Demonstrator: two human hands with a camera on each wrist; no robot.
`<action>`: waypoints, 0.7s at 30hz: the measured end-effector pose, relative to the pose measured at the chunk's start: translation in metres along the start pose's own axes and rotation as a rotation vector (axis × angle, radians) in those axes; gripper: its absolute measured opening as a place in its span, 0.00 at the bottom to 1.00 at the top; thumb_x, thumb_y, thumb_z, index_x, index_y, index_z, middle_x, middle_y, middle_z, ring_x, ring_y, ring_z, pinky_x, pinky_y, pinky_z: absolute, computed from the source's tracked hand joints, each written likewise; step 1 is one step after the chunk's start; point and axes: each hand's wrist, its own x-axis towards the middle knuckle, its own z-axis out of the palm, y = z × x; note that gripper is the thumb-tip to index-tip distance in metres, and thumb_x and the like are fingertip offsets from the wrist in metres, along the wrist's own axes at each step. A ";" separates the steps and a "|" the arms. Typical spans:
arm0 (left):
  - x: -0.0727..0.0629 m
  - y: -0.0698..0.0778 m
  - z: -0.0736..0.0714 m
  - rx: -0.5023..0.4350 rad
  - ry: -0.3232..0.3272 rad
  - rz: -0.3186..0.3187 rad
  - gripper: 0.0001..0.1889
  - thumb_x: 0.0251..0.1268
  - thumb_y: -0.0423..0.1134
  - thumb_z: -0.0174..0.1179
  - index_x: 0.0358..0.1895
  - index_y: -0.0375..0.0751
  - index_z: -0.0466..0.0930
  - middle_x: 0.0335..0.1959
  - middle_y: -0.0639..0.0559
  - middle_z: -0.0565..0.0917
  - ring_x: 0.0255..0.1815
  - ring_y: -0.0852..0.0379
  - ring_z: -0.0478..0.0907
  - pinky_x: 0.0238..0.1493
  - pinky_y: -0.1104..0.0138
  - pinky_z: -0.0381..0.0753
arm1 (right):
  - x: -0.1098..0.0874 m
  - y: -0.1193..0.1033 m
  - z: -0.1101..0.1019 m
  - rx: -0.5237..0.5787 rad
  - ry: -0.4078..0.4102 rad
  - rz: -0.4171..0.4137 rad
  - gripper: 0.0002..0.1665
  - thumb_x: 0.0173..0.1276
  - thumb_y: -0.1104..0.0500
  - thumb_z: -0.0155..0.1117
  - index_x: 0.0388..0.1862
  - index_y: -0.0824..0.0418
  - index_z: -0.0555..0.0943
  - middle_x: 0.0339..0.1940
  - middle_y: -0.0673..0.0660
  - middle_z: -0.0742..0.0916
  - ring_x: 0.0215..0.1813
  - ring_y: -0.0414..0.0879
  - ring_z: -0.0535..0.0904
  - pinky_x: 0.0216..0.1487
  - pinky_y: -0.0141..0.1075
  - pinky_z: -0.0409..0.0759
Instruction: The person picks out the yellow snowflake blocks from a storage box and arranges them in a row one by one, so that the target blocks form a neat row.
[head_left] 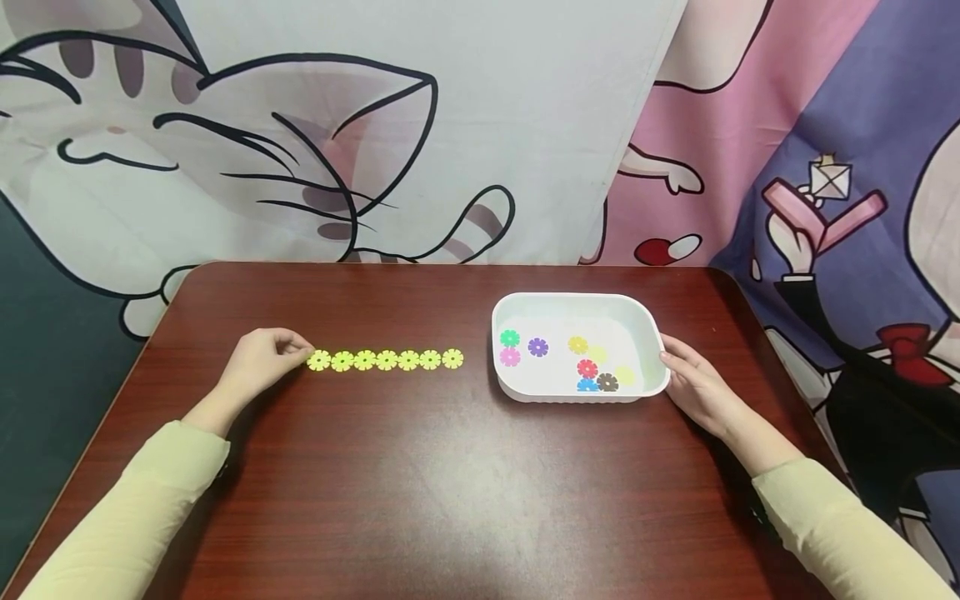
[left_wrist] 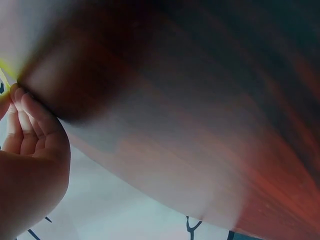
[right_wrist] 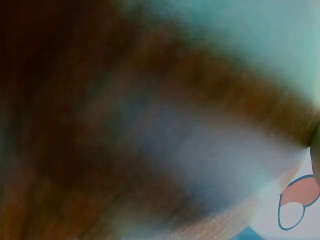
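Pinching its end, left fingers (left_wrist: 41, 112) hold the yellow flower row (head_left: 386, 356), likely light and stiff; right fingers (head_left: 684, 367) grip the tray (head_left: 540, 382).

Yellow flower pieces (head_left: 386, 357), a white tray (head_left: 615, 321) and pale yellow-green sleeves (head_left: 131, 508) contrast with a reddish-brown, wood-grained table (head_left: 405, 500); a black-lined cat (head_left: 240, 150) patterns white cloth (head_left: 555, 100).

Shiny brown table (head_left: 465, 492) under left hand (head_left: 261, 360) and right hand (head_left: 697, 388), white cat-print cloth (head_left: 540, 108) and pink-blue cartoon cloth (head_left: 787, 117) hanging beyond.
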 end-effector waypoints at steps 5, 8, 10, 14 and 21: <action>0.001 -0.001 0.000 0.002 -0.002 -0.005 0.10 0.70 0.41 0.69 0.41 0.37 0.92 0.32 0.47 0.91 0.33 0.67 0.80 0.42 0.68 0.77 | 0.000 0.000 0.000 -0.009 0.004 0.001 0.26 0.87 0.68 0.37 0.71 0.53 0.75 0.67 0.45 0.85 0.66 0.34 0.80 0.66 0.25 0.77; 0.001 0.000 0.000 -0.002 -0.007 -0.006 0.10 0.70 0.41 0.69 0.41 0.37 0.92 0.33 0.46 0.91 0.34 0.64 0.81 0.42 0.67 0.77 | 0.000 0.000 0.000 -0.012 0.005 0.002 0.25 0.87 0.68 0.37 0.71 0.53 0.75 0.66 0.45 0.85 0.66 0.34 0.80 0.66 0.25 0.77; 0.001 0.000 -0.001 0.000 -0.009 -0.008 0.09 0.69 0.40 0.70 0.41 0.37 0.92 0.33 0.46 0.92 0.35 0.62 0.82 0.42 0.67 0.78 | 0.000 0.000 0.001 -0.010 0.004 0.001 0.25 0.87 0.68 0.37 0.72 0.53 0.75 0.66 0.45 0.85 0.66 0.34 0.80 0.66 0.25 0.77; 0.001 0.000 -0.001 0.001 -0.008 -0.004 0.09 0.70 0.41 0.70 0.41 0.37 0.92 0.33 0.46 0.92 0.35 0.61 0.82 0.42 0.68 0.77 | 0.000 0.001 0.001 -0.008 0.005 0.001 0.25 0.87 0.68 0.37 0.71 0.53 0.75 0.66 0.45 0.85 0.66 0.34 0.81 0.66 0.25 0.77; 0.008 0.004 -0.006 -0.006 -0.008 0.014 0.10 0.71 0.42 0.69 0.42 0.38 0.92 0.35 0.46 0.92 0.34 0.67 0.80 0.42 0.68 0.78 | 0.000 0.001 0.000 -0.002 0.007 -0.006 0.25 0.87 0.69 0.36 0.71 0.54 0.75 0.65 0.46 0.86 0.65 0.35 0.81 0.65 0.25 0.78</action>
